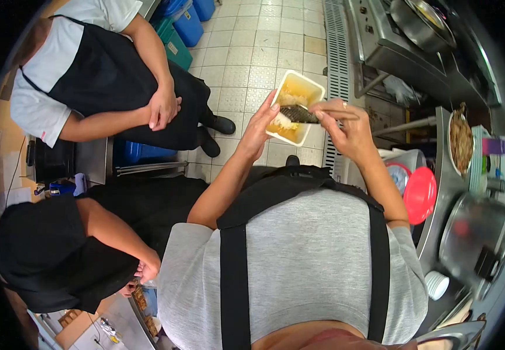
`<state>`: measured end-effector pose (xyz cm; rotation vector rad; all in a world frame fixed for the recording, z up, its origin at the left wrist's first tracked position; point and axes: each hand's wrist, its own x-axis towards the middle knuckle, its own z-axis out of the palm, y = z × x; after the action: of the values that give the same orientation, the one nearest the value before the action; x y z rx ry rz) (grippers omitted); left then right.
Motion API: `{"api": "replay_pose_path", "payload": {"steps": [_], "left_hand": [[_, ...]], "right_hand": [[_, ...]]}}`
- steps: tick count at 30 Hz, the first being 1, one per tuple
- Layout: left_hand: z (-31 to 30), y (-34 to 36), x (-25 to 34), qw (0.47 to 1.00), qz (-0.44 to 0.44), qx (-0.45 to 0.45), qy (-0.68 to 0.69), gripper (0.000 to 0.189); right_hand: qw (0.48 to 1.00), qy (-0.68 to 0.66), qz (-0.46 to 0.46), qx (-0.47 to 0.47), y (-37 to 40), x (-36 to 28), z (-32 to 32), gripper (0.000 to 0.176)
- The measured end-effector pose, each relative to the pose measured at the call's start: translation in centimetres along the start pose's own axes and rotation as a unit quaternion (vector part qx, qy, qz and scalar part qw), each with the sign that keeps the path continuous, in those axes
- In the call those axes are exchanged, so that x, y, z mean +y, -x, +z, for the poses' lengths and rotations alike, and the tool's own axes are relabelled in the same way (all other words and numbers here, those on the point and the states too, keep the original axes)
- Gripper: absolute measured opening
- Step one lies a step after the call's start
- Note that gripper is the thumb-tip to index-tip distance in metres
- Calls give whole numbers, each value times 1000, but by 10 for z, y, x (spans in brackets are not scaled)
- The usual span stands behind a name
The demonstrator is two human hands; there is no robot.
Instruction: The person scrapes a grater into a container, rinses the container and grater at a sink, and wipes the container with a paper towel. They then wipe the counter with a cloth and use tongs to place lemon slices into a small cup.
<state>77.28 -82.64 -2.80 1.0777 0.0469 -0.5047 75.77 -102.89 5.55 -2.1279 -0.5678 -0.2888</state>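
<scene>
A container [310,91] held in mid-air

Its left edge is clamped by the left hand [256,128], seemingly for steadiness; across its middle, a dark utensil [298,114] is gripped in the right hand [348,129]; beyond, food [462,143] is kept by the counter's [432,248] far edge

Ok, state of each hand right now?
Left hand: closed, holding the white container.
Right hand: closed, holding a dark utensil.

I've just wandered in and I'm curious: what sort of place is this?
Most likely a commercial kitchen, perhaps a restaurant's. There is a steel cooking range with a large metal pan, a long floor grating beside the tiles, and a black apron on a co-worker.
</scene>
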Motion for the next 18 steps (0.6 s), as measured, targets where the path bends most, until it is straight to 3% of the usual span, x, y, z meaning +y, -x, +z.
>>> {"api": "replay_pose_path", "payload": {"steps": [4,5,8,12,16,18], "left_hand": [[-10,-64,29,998,40,41,3,63],[-15,-79,38,998,43,48,4,63],[-47,-139,59,995,73,64,-10,63],[-79,-223,106,993,65,95,-15,66],[-112,-310,156,994,68,85,-22,66],[-123,-349,185,995,68,71,-16,64]], "right_hand": [[999,-2,-4,-47,-87,59,-5,10],[997,8,-70,-34,-108,71,-5,10],[991,-90,23,-97,-170,79,-16,9],[979,-127,-114,-108,-255,132,2,9],[980,-93,-68,-161,-349,167,12,10],[983,-69,-88,-144,-394,191,20,10]]}}
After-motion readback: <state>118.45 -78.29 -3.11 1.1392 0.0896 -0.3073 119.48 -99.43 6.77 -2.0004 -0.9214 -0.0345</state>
